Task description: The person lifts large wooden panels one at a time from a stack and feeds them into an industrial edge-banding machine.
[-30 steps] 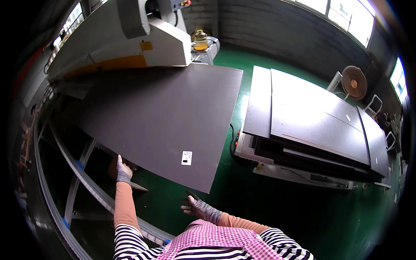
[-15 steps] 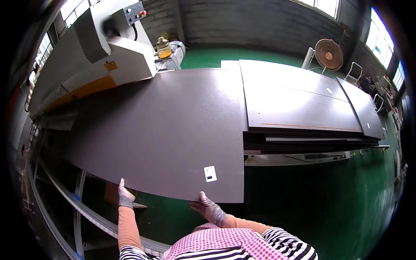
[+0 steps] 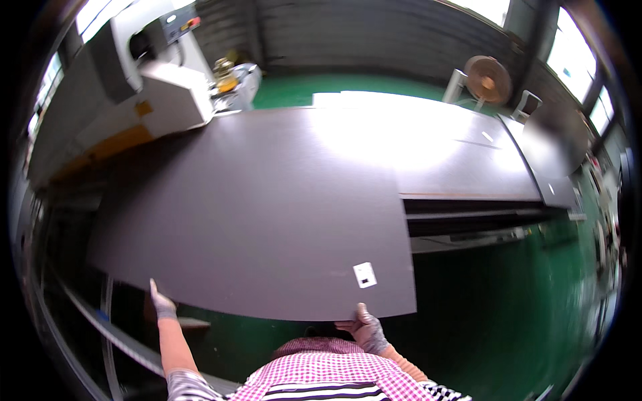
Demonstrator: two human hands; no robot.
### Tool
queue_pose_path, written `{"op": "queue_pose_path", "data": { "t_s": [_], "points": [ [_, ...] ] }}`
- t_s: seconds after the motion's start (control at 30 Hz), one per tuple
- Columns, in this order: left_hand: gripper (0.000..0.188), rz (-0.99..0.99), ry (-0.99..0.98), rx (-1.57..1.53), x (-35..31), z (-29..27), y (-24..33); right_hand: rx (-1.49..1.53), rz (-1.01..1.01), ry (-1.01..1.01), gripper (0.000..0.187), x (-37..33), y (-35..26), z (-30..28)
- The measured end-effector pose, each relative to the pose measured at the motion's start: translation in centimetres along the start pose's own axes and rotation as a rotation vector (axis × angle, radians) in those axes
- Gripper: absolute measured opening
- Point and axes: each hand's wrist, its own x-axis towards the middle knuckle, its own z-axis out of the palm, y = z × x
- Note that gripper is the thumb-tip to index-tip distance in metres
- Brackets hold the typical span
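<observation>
A large dark grey-brown panel (image 3: 254, 220) spreads out in front of me, its near edge close to my body. My left hand (image 3: 162, 304), in a grey glove, grips that edge toward the left, thumb on top. Further right along the same edge, my gloved right hand (image 3: 364, 329) holds the panel near its right corner, thumb over the top and fingers beneath. Just beyond the right hand, a white label (image 3: 364, 275) sticks to the panel's face. The panel's far right part overlaps the stack of similar panels.
A stack of dark panels (image 3: 468, 175) lies to the right. At the far left stands a white machine (image 3: 100, 113) with a control box (image 3: 179, 23); a yellow-filled jug (image 3: 225, 77) sits beside it. Metal rails (image 3: 127, 337) run at lower left. A round fan (image 3: 487, 79) stands behind.
The held panel and both hands have shifted in opposite senses: the panel's right edge and right hand lie further right, the left hand further left. My view has turned slightly rightward.
</observation>
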Motion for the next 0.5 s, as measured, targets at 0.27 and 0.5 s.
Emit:
{"op": "queue_pose_path", "data": {
  "t_s": [0.27, 0.5],
  "points": [
    [0.057, 0.057, 0.261, -0.056, 3.3, -1.7, -0.3, -0.038, -0.246, 0.290, 0.052, -1.0, -2.4, -4.6],
    [0.058, -0.043, 0.247, -0.098, 2.9, 3.0, -6.0, -0.051, -0.478, 0.242, 0.052, -0.4, -5.1, -7.4]
  ]
}}
